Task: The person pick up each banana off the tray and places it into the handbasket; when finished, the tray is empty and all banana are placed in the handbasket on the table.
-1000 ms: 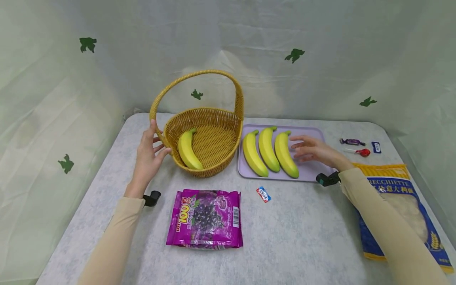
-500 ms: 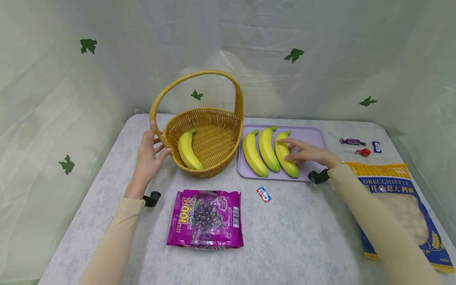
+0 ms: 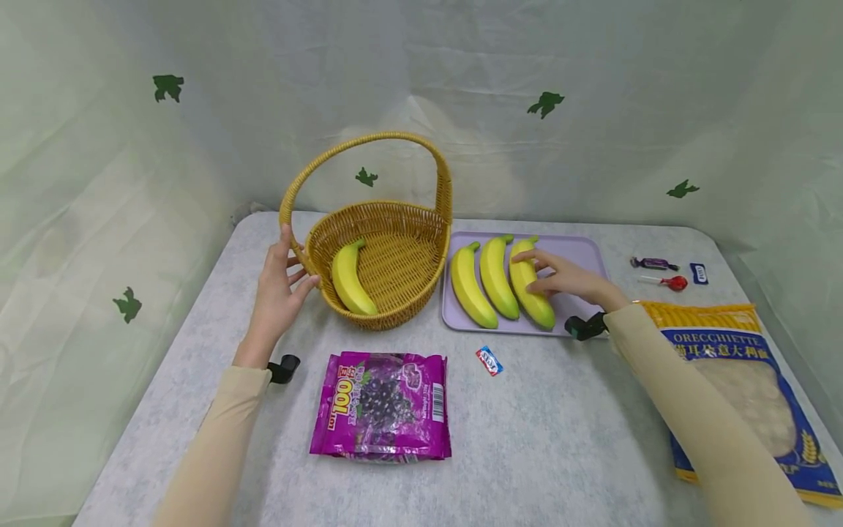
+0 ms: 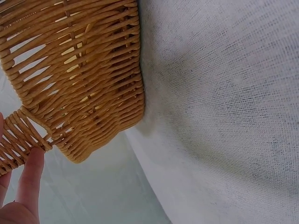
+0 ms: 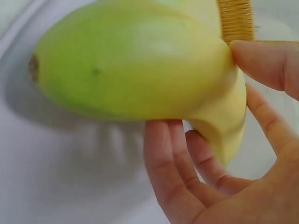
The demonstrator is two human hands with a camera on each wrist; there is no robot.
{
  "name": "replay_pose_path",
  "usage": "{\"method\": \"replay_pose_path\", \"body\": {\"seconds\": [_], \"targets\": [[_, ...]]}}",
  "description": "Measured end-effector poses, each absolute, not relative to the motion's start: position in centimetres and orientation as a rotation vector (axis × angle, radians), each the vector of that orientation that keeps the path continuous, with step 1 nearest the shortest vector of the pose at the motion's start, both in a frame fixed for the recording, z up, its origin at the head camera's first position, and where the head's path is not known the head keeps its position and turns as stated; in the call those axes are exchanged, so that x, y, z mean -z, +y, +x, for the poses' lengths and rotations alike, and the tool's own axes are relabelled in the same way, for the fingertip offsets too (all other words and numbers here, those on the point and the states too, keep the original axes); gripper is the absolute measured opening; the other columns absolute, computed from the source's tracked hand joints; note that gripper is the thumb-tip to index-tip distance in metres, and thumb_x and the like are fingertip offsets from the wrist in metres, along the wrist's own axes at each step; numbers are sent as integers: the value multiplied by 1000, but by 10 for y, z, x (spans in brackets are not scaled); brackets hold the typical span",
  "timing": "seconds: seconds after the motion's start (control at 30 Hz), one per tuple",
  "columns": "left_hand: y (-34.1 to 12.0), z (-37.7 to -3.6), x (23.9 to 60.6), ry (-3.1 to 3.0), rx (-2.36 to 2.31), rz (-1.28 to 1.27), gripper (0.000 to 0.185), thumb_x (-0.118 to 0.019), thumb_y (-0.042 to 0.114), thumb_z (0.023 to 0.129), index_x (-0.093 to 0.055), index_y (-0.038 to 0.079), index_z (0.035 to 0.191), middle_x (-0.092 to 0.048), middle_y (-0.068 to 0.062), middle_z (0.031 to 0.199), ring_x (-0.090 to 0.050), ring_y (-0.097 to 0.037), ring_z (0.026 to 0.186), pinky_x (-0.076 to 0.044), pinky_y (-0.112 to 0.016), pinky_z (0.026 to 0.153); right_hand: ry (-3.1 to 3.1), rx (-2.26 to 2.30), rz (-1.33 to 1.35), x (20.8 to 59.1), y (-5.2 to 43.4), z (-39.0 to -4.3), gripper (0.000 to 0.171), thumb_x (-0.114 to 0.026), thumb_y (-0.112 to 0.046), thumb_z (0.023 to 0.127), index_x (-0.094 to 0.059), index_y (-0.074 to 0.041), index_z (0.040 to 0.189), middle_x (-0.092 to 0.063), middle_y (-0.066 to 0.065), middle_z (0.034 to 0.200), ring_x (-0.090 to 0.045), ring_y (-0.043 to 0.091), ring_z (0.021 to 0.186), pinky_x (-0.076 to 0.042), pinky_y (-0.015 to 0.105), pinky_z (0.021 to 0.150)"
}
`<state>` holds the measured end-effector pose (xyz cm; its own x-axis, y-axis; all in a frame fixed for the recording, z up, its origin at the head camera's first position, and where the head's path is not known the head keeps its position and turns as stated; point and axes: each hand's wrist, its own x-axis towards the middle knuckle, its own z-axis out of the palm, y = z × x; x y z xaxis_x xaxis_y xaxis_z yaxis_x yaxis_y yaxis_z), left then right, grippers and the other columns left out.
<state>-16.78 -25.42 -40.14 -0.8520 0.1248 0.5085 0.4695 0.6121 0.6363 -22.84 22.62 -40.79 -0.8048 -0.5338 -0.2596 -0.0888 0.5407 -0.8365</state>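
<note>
Grey table [image 3: 560,410] | right hand [image 3: 566,282] grips yellow-green banana [image 3: 530,293] | lilac tray [image 3: 586,252]

A yellow-green banana [image 3: 530,286], lengthwise, stem away, is the rightmost of three on the lilac tray [image 3: 586,250], right of the wicker basket [image 3: 385,252].
</note>
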Motion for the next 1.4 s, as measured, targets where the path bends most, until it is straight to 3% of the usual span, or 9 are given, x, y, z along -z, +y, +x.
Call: {"method": "replay_pose_path", "body": {"seconds": [0.37,0.77,0.97,1.2,1.4], "targets": [[-254,-169,402,-2423,1113,-475,104,-63,-12,85,-5,41,153,-37,-23,128,-50,-44,114,-48,-59,91,2230,1270,-607,378,199,-222,57,-63,-19,92,-40,-18,144,-34,14,143,-32,34,127,-47,48,95],[-255,-170,404,-2415,1122,-501,103,-63,-9,86,-4,44,152,-37,-24,128,-49,-45,113,-46,-61,92,2077,1296,-838,349,126,-219,56,-62,-22,94,-41,-27,145,-33,3,145,-35,27,126,-47,44,95],[-256,-169,404,-2416,1122,-506,104,-64,-9,86,-3,45,152,-36,-24,128,-49,-46,113,-45,-61,92,2064,1288,-909,345,85,-223,55,-61,-22,95,-41,-25,145,-42,8,131,-48,28,103,-51,41,81],[-256,-168,404,-2415,1127,-511,103,-63,-9,87,-4,45,152,-36,-24,128,-49,-45,113,-46,-61,92,2077,1360,-912,349,44,-233,54,-61,-19,94,-43,-21,145,-40,3,138,-45,19,101,-50,38,76],[-256,-168,404,-2413,1122,-503,103,-64,-8,87,-4,44,152,-36,-25,128,-50,-45,113,-46,-61,92,2072,1418,-891,360,18,-244,53,-61,-13,93,-44,-16,144,-47,7,122,-43,18,73,-46,31,64]]}}
